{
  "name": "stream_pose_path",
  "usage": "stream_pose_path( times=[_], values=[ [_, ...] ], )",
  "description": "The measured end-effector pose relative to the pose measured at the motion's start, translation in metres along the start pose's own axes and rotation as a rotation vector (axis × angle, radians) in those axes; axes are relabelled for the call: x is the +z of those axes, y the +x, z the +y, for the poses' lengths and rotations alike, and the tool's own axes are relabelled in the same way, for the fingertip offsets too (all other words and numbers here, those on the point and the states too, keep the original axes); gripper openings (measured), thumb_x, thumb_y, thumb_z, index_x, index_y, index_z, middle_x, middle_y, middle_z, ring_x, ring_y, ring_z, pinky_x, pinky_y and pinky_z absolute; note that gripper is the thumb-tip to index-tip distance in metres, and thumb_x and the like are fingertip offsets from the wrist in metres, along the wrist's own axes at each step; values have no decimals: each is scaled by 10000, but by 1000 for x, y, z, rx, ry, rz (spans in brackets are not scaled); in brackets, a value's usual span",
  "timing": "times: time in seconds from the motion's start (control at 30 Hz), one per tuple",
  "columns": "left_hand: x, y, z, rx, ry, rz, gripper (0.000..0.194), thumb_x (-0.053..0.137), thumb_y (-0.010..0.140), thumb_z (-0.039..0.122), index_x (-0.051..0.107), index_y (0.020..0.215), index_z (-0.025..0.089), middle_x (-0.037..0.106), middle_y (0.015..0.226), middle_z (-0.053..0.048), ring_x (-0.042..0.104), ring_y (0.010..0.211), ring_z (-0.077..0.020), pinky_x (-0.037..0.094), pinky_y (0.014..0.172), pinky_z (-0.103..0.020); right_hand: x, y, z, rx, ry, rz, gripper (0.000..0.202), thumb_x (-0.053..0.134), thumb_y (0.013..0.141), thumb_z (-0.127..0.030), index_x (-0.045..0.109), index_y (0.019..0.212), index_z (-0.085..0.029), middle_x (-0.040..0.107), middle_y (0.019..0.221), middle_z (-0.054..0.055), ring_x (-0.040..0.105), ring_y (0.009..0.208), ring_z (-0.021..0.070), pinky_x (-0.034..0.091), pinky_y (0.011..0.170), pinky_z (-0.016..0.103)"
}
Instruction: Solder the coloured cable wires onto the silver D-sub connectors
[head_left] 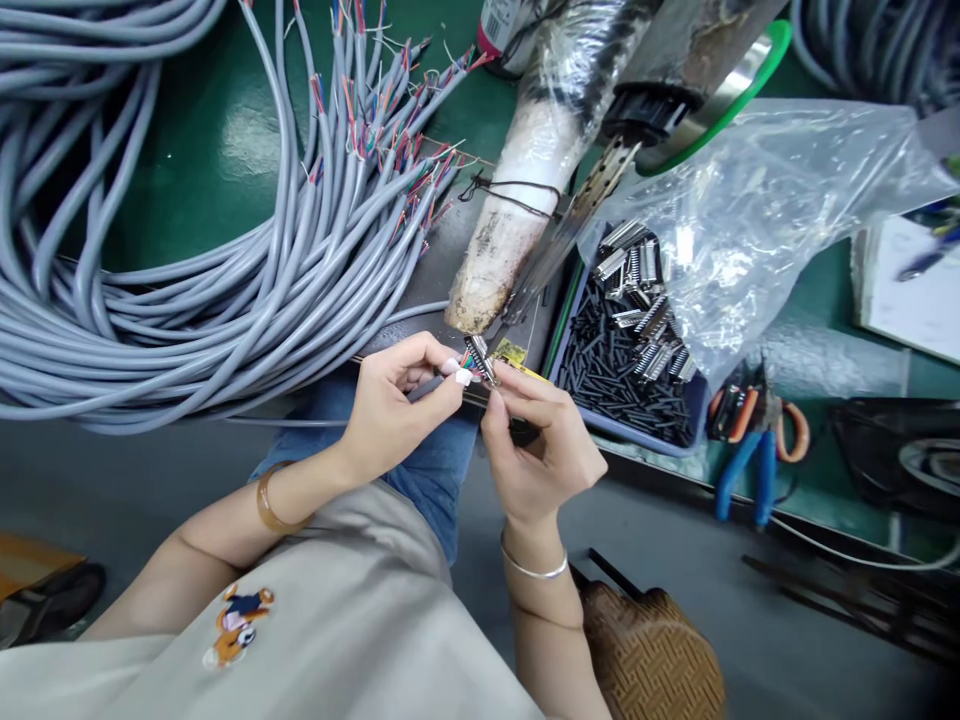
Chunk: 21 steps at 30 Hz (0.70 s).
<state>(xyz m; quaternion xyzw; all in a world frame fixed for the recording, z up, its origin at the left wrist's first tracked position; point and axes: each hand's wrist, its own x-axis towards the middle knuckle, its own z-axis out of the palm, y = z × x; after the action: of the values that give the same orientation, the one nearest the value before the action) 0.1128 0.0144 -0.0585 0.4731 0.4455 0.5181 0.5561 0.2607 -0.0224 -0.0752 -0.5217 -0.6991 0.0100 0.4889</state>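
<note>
In the middle, at the bench edge, my left hand (401, 405) pinches the end of a grey cable (425, 389) with its thin coloured wires (468, 361) fanned out. My right hand (541, 437) grips a small metal multi-pin connector (480, 357) between thumb and fingers. The wire ends meet the connector's row of pins; whether any are joined cannot be made out. Just above the connector hang the stained end of a white wrapped tube (499, 235) and a perforated metal shaft (600, 185) with a black collar.
Many grey cables (187, 300) with stripped ends cover the left bench. To the right, a bin (671, 447) holds black sleeves (615, 370) and metal connectors (645, 270), partly under a clear plastic bag (780, 200). Blue-handled pliers (761, 465) lie beside it. A woven stool (652, 650) stands below.
</note>
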Motion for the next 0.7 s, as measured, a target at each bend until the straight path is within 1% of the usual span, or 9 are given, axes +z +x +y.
stream_pose_path(
  times=[0.13,0.33,0.57,0.7],
  values=[
    [5,-1,-2,55,103,66,162,736,778,194,594,702,180,583,648,17,510,570,-77,403,497,-176,2,1,0,-39,-61,8,212,731,865,-77,626,958,-237,813,1061,31,792,937,164,646,844,280],
    [8,-3,-8,155,217,106,140,666,834,165,564,744,192,483,591,60,409,498,-56,343,466,-178,5,2,1,-39,-51,16,202,734,871,-84,629,961,-230,814,1042,30,792,934,158,639,834,260],
    [11,-1,-14,299,245,109,148,670,839,148,545,771,187,497,615,81,354,443,-22,278,398,-147,5,2,2,-34,-47,14,205,746,862,-74,651,971,-220,815,1050,24,793,926,149,635,838,245],
    [13,2,-13,330,283,134,154,645,830,125,527,752,187,512,620,74,384,468,-28,322,427,-140,5,2,3,-44,-50,17,214,763,849,-69,663,978,-207,816,1052,36,793,931,152,633,854,240]
  ],
)
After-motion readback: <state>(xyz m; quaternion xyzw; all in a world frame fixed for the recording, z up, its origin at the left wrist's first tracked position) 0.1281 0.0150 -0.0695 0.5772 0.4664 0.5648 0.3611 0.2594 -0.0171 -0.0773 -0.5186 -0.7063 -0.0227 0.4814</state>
